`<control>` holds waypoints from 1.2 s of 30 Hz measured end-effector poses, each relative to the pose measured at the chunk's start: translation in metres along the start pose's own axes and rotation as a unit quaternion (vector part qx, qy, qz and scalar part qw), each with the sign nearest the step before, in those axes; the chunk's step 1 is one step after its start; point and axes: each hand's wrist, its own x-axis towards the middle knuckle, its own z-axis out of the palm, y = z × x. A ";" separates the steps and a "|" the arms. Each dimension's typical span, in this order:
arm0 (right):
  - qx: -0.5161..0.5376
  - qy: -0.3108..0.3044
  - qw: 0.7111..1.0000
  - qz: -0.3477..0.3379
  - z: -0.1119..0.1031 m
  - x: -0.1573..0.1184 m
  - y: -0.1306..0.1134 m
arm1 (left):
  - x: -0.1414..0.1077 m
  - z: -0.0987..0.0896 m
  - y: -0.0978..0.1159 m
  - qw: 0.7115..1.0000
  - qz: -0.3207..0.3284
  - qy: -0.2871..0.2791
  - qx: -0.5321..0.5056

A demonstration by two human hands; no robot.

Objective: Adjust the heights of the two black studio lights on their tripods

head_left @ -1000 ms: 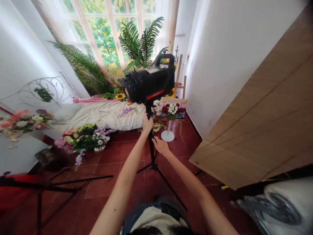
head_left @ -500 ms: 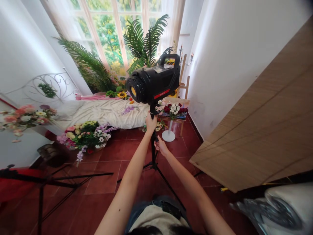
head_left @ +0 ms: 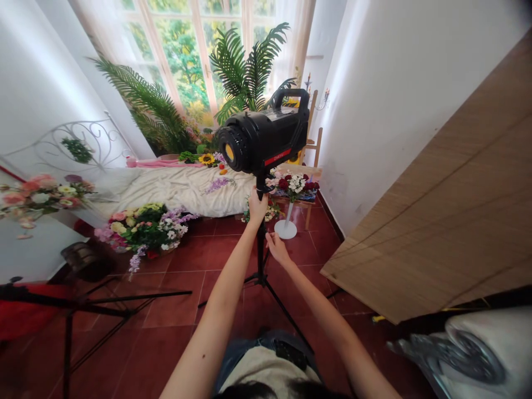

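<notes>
A black studio light point(head_left: 266, 136) with a red label and a top handle is mounted on a black stand point(head_left: 260, 255), its round front facing left. My left hand point(head_left: 257, 206) is wrapped round the stand's pole just below the light. Lower down, my right hand point(head_left: 275, 245) is at the right side of the pole, fingers curled together near a knob. Whatever those fingers pinch is too small to make out. The stand's legs are spread on the red tiled floor point(head_left: 183, 307).
A bed point(head_left: 178, 191) with cream cloth lies behind, with flower bunches point(head_left: 145, 230) before it. Another black tripod point(head_left: 100, 305) stands at left. At right are a wooden panel point(head_left: 436, 221) and a silvery carved piece point(head_left: 461, 354). A white-based flower stand point(head_left: 286, 229) is beyond my right hand.
The light has shifted very slightly to the right in the view. My right hand's fingers have changed their pose a little beside the pole; my left hand keeps its hold.
</notes>
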 end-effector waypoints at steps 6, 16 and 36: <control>-0.348 -0.007 0.925 -0.151 -0.025 0.000 -0.017 | 0.000 0.003 -0.001 1.000 -0.009 0.008 0.005; -0.099 0.027 0.981 -0.165 -0.018 0.012 -0.015 | -0.002 0.000 0.002 1.000 -0.007 0.005 0.009; 0.581 -0.051 0.784 0.211 0.025 0.008 -0.031 | 0.000 -0.010 -0.002 0.996 -0.050 -0.069 -0.017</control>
